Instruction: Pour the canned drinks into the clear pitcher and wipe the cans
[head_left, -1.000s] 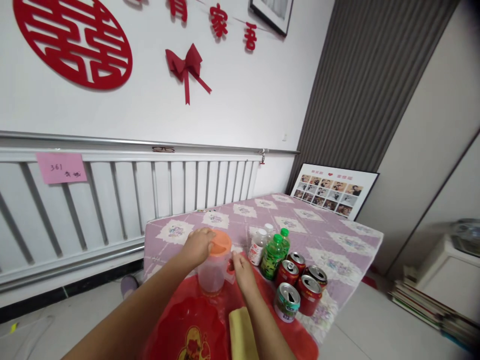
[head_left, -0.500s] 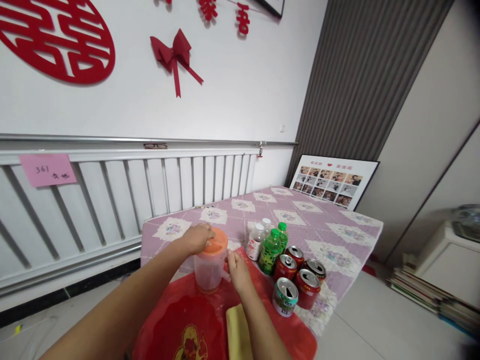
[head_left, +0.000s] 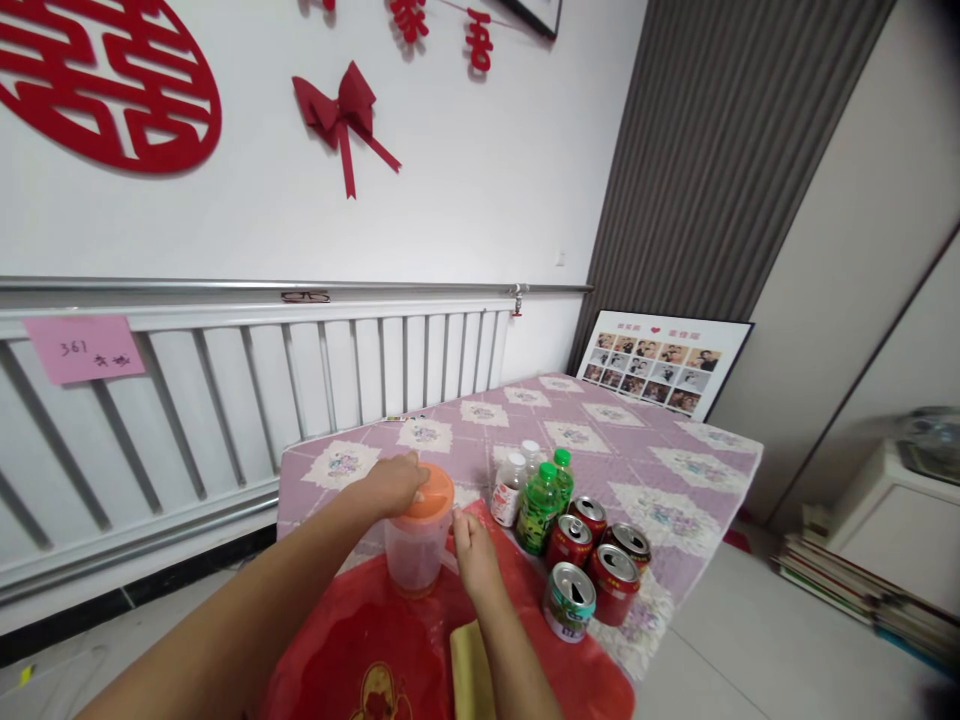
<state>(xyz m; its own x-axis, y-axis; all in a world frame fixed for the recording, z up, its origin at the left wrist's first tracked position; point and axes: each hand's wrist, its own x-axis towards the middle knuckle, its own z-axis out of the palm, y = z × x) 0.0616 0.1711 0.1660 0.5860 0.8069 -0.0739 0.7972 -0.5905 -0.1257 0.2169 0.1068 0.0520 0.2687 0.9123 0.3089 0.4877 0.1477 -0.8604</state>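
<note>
Over the red tray (head_left: 525, 640) we stand the clear pitcher (head_left: 415, 548) upright between our hands — left hand (head_left: 394, 485) pressed down over its orange lid (head_left: 429, 492), right hand (head_left: 474, 548) closed at its handle side — both touching it.

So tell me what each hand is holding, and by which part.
Left hand grips the orange lid of the clear plastic pitcher; right hand is at its handle side.

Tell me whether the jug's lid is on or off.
On. The orange lid sits flat on the jug, under the left hand.
</note>
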